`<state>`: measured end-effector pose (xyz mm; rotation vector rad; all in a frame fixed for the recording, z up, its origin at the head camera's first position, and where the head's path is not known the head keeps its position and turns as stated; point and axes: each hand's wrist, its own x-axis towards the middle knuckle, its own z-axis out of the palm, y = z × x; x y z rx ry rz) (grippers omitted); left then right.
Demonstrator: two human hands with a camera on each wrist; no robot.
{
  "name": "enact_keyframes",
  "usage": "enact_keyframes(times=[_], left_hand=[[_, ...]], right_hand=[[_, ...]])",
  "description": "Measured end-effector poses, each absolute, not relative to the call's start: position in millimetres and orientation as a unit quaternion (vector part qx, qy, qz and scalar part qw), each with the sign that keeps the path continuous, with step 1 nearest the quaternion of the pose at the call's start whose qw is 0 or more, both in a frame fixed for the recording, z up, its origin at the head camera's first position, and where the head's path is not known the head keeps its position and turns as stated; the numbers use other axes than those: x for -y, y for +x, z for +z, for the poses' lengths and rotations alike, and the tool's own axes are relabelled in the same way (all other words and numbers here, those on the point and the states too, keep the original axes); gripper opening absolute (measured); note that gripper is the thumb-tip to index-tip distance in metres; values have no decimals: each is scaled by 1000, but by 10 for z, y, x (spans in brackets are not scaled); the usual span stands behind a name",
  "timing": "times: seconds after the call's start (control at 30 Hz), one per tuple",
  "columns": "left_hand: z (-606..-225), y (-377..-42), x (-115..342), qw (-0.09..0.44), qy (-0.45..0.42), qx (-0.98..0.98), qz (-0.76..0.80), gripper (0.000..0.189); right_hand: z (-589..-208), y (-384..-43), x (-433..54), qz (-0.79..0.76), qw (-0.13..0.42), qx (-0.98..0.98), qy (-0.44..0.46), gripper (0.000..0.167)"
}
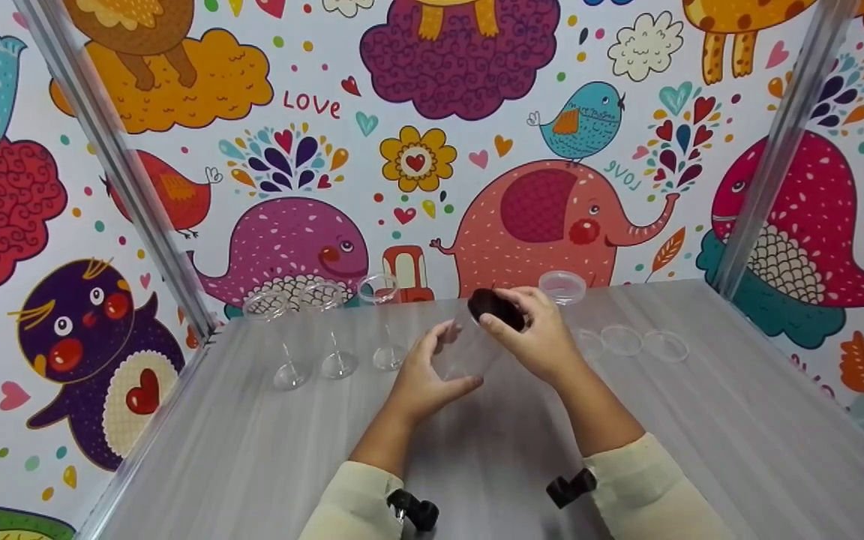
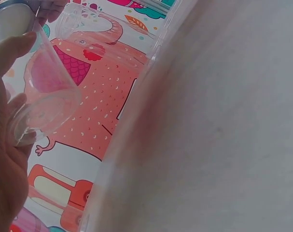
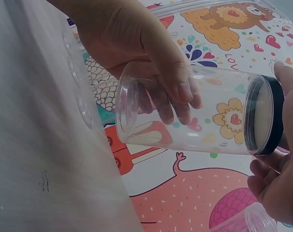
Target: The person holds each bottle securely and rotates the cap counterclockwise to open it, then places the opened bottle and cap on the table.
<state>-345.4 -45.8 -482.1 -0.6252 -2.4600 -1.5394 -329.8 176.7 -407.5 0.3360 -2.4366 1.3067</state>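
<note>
Between the two hands a clear plastic jar (image 1: 460,354) is held tilted above the table. A black screw lid (image 1: 493,309) sits at its mouth; the lid's pale inner face shows through the wall in the right wrist view. My left hand (image 1: 424,375) grips the jar's body, fingers around one side and thumb on the other. With thumb and fingers, my right hand (image 1: 543,337) holds the lid by its rim. The right wrist view shows the jar (image 3: 204,113) sideways with the black lid (image 3: 276,116) at its end.
Several clear jars stand at the back left, including a jar (image 1: 334,330); another jar (image 1: 562,289) stands at the back right. Flat clear discs, one a disc (image 1: 666,346), lie to the right. Metal posts, such as a post (image 1: 113,150), and a patterned wall border the grey table (image 1: 252,450).
</note>
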Motion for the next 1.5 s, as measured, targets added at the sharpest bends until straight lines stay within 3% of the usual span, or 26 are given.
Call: enact_keyframes(times=[0.43, 0.8, 1.07, 1.5], left_hand=[[-4831, -3472, 468, 94, -221, 825, -511, 99], [-4823, -3459, 465, 92, -219, 826, -510, 99], [-4824, -3469, 455, 90, -223, 827, -508, 95], [-4827, -3481, 458, 87, -223, 826, -510, 96]], right_hand=[[-4065, -3277, -1784, 479, 165, 846, 167, 47], [-4069, -3280, -1787, 479, 159, 845, 175, 50], [-4059, -3288, -1772, 431, 149, 883, 107, 70], [-4069, -3285, -1772, 449, 159, 869, 131, 64]])
